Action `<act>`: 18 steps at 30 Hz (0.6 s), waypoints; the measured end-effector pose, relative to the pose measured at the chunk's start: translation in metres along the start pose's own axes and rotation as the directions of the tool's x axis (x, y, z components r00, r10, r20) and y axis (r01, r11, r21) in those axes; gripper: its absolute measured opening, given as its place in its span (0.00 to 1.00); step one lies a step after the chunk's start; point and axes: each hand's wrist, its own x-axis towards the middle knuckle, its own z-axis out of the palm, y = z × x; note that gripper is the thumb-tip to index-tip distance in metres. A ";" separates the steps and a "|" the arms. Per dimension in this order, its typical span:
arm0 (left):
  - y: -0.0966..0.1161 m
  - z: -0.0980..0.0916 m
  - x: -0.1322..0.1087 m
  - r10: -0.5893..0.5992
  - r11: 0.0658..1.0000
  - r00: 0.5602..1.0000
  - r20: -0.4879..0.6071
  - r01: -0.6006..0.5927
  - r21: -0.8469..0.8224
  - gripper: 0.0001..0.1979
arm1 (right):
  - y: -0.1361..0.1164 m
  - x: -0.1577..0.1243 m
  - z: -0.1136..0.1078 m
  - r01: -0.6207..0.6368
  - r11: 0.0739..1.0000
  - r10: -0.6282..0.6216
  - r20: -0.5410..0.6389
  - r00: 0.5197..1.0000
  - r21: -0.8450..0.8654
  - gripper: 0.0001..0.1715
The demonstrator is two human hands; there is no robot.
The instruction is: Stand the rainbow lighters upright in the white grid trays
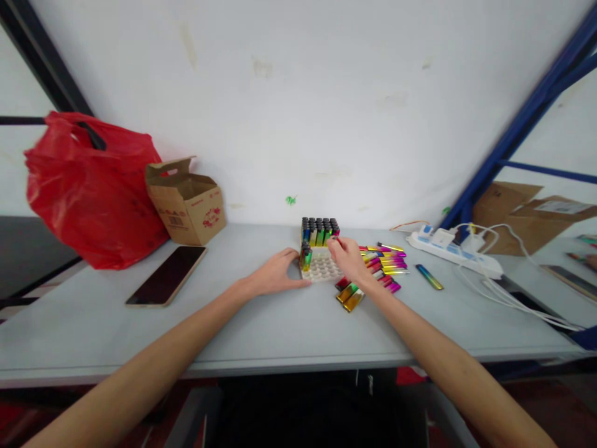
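A white tray with round holes (pixel 323 269) lies mid-table, its far rows filled with several upright coloured lighters (pixel 319 232). My left hand (pixel 278 272) rests beside the tray's left edge, fingers curled against it, next to one lighter standing at the tray's left side (pixel 305 256). My right hand (pixel 347 258) hovers over the tray's right side, its fingers pinched on a lighter (pixel 334 239) at the filled rows. A pile of loose shiny lighters (pixel 385 261) lies right of the tray, partly hidden by my right wrist.
A red plastic bag (pixel 88 186) and an open cardboard box (pixel 186 202) stand at the back left, with a phone (pixel 166 275) lying flat before them. A white power strip with cables (pixel 454 249) sits at the right. One stray lighter (pixel 430 277) lies near it.
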 end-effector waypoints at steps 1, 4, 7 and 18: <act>0.000 0.000 0.000 0.001 1.000 1.000 -0.001 -0.001 0.000 0.29 | 0.000 -0.001 0.001 0.021 0.999 -0.021 -0.015 1.000 -0.035 0.27; -0.001 0.000 0.001 0.003 1.000 1.000 0.002 -0.003 0.007 0.30 | -0.001 -0.003 0.002 0.071 0.995 -0.073 -0.036 0.997 -0.073 0.26; -0.001 0.000 0.001 0.007 1.000 1.000 0.013 -0.008 0.009 0.30 | -0.002 -0.005 0.002 0.107 0.993 -0.107 -0.009 0.994 -0.050 0.27; -0.004 0.000 0.001 0.025 1.000 1.000 0.005 -0.025 -0.005 0.33 | -0.015 -0.012 -0.011 0.375 0.865 -0.275 0.311 0.910 -0.333 0.32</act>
